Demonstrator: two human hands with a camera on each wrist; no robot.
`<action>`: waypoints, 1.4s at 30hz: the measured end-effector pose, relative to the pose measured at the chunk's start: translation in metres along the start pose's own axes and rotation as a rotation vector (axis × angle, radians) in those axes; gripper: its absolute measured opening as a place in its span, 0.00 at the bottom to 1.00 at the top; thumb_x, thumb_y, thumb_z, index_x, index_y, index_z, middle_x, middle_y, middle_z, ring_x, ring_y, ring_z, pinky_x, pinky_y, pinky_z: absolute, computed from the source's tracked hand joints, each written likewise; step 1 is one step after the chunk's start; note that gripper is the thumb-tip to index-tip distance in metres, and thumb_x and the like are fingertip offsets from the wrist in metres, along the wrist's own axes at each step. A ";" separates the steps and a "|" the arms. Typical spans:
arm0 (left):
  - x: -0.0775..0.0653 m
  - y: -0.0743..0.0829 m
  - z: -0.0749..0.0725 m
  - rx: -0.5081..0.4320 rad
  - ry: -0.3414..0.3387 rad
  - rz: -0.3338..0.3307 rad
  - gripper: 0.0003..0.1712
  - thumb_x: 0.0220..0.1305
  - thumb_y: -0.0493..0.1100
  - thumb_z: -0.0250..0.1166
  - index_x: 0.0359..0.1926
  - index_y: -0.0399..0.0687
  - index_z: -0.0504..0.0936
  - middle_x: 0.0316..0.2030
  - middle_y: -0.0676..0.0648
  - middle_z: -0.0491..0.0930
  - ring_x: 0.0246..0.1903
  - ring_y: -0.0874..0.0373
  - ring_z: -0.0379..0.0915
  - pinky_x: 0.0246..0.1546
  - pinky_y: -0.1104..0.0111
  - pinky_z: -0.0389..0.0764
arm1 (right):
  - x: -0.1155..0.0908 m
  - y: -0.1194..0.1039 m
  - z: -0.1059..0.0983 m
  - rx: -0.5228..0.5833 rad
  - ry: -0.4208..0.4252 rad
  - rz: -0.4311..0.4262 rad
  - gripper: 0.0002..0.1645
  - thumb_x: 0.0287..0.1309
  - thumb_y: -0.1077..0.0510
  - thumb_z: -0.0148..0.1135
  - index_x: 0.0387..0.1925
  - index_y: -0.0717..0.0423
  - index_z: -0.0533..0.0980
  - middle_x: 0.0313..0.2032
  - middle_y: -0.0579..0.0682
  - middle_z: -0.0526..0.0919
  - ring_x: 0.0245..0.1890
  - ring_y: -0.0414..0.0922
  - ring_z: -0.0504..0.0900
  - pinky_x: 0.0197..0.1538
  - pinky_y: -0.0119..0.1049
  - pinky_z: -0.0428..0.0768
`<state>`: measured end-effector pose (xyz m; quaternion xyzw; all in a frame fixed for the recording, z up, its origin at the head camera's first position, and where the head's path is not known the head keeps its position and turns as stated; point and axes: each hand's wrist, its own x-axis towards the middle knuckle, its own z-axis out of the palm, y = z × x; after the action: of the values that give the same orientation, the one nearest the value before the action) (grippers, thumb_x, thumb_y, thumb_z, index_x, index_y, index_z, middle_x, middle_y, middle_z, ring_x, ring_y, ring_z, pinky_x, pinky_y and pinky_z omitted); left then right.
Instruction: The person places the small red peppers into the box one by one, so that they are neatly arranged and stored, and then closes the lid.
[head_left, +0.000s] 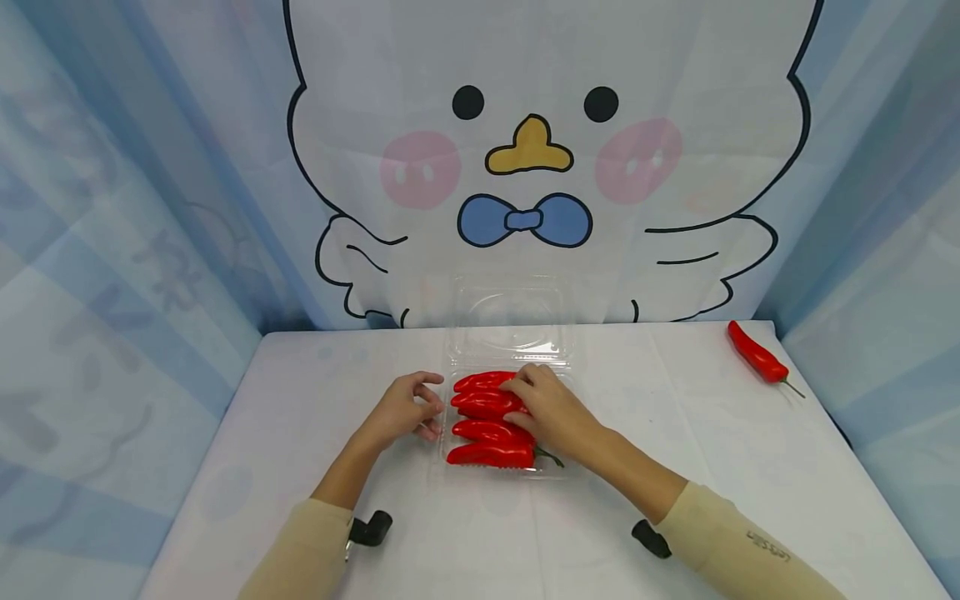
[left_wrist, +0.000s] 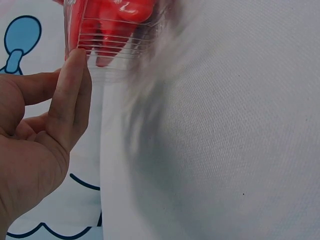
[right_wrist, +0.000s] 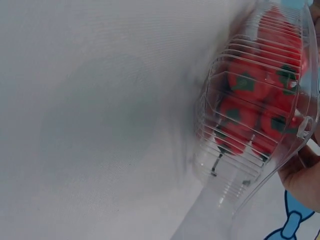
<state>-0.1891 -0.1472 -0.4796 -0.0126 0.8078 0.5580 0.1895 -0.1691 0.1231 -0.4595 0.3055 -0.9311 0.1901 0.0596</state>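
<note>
A clear plastic clamshell box (right_wrist: 252, 175) holds several red chili peppers (head_left: 491, 455), laid side by side with their tips to the left. Its lid (head_left: 513, 308) stands raised at the back. My right hand (head_left: 558, 412) reaches over the box from the right, thumb and fingers bent around the stem end of one red chili pepper (head_left: 483, 406). That end is hidden under the hand. On the left, my left hand (head_left: 408, 408) has its fingertips right at the box's ribbed side wall (left_wrist: 112, 45), fingers loosely bent and holding nothing.
One more red chili pepper (head_left: 757, 354) lies at the table's back right corner, its stem towards the front. A white cloth covers the table (head_left: 480, 542). Behind it hangs a curtain (head_left: 525, 275) with a cartoon face and a blue bow tie.
</note>
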 end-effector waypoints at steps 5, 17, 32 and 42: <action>0.000 0.002 0.000 -0.004 -0.004 -0.002 0.29 0.68 0.28 0.64 0.69 0.39 0.72 0.39 0.40 0.80 0.20 0.55 0.82 0.26 0.64 0.89 | -0.001 0.003 -0.004 0.024 -0.011 0.023 0.30 0.54 0.53 0.80 0.58 0.52 0.81 0.46 0.48 0.78 0.49 0.43 0.76 0.47 0.33 0.88; -0.001 0.004 -0.001 -0.011 -0.008 -0.002 0.29 0.68 0.28 0.64 0.69 0.38 0.72 0.39 0.40 0.80 0.20 0.55 0.82 0.26 0.64 0.89 | -0.012 0.019 -0.015 0.087 -0.034 0.021 0.35 0.53 0.52 0.80 0.63 0.48 0.78 0.51 0.48 0.79 0.52 0.43 0.77 0.51 0.36 0.88; -0.005 0.007 -0.001 -0.012 -0.003 -0.003 0.29 0.68 0.28 0.64 0.68 0.38 0.72 0.38 0.40 0.80 0.20 0.54 0.82 0.25 0.64 0.89 | -0.037 0.057 -0.030 0.096 0.094 0.076 0.37 0.53 0.55 0.80 0.63 0.54 0.75 0.55 0.52 0.79 0.56 0.50 0.79 0.57 0.47 0.87; -0.004 0.004 0.000 -0.001 0.000 0.005 0.28 0.68 0.28 0.64 0.68 0.37 0.73 0.38 0.40 0.80 0.20 0.55 0.82 0.25 0.64 0.89 | -0.060 0.094 -0.047 0.052 0.168 0.179 0.39 0.56 0.55 0.78 0.66 0.60 0.72 0.60 0.60 0.76 0.61 0.57 0.76 0.62 0.58 0.82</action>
<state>-0.1867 -0.1461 -0.4744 -0.0105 0.8075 0.5589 0.1881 -0.1768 0.2440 -0.4594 0.2056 -0.9412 0.2435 0.1122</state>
